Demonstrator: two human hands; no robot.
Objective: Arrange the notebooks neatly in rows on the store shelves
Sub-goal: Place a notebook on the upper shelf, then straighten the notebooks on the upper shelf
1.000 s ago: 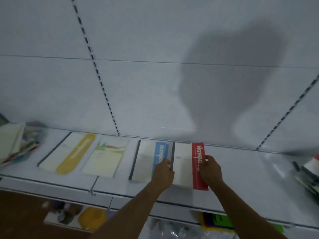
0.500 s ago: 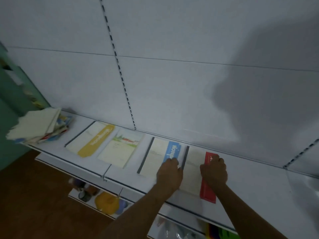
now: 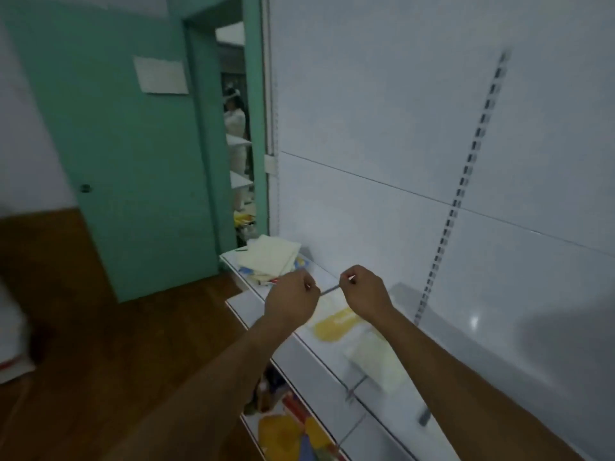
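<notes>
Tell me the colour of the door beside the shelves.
Teal green door, plainest in the head view.

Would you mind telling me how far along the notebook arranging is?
Done: a yellow-striped notebook and a pale notebook lie side by side on the shelf. In hand: nothing; the left hand and right hand hover with curled fingers. Left: the untidy pile at the shelf's end.

Two hands were in view, the left hand (image 3: 293,296) and the right hand (image 3: 362,291). Two notebooks lay flat on the shelf (image 3: 316,367): one with a yellow band (image 3: 334,324) and one pale yellow-green (image 3: 379,357). One loose pile of notebooks (image 3: 269,257) sat at the far end. One green door (image 3: 133,154) bore one paper notice (image 3: 161,74)
</notes>
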